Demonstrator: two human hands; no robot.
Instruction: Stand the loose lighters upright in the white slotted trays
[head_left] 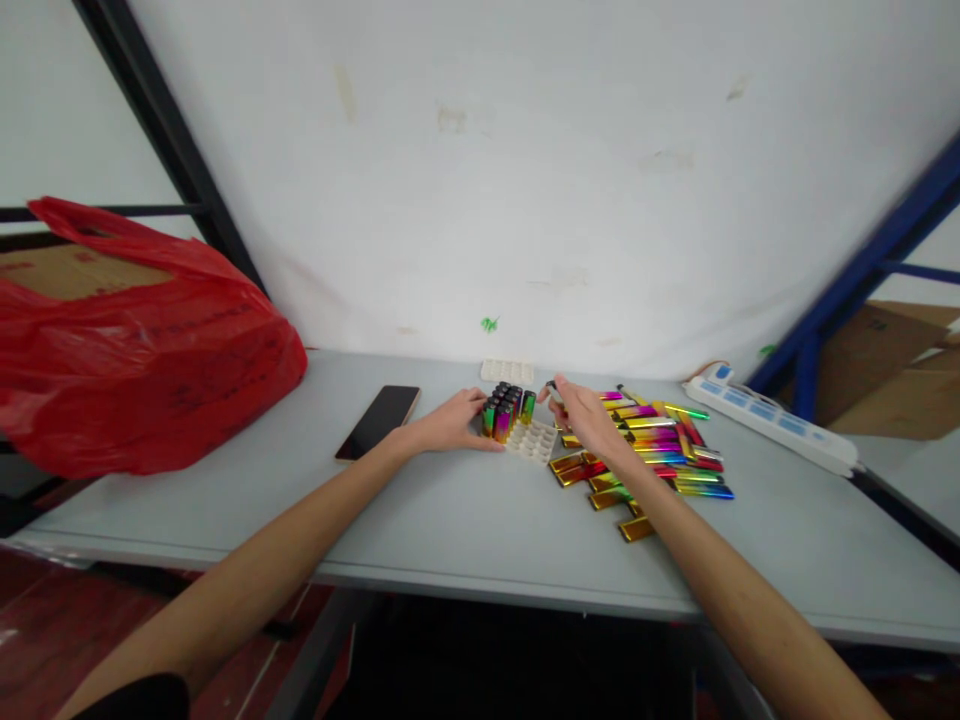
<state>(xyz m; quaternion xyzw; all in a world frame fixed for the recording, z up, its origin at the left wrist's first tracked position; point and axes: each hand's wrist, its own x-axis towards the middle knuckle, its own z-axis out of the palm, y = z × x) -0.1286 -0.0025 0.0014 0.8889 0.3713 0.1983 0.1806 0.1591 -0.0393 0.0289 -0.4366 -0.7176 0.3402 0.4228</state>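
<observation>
Several shiny multicoloured lighters stand upright in the left part of a white tray with round holes. My left hand lies at the tray's left side, its thumb and fingers spread around the standing lighters. To the right of the tray, my right hand is closed on a lighter, of which only the dark top end shows. Beneath and beyond that hand spreads a pile of metallic lighters lying flat.
A second white tray lies by the wall. A black phone is left of my left hand. At the far left sits a red plastic bag. A white power strip lies at the right, near cardboard boxes.
</observation>
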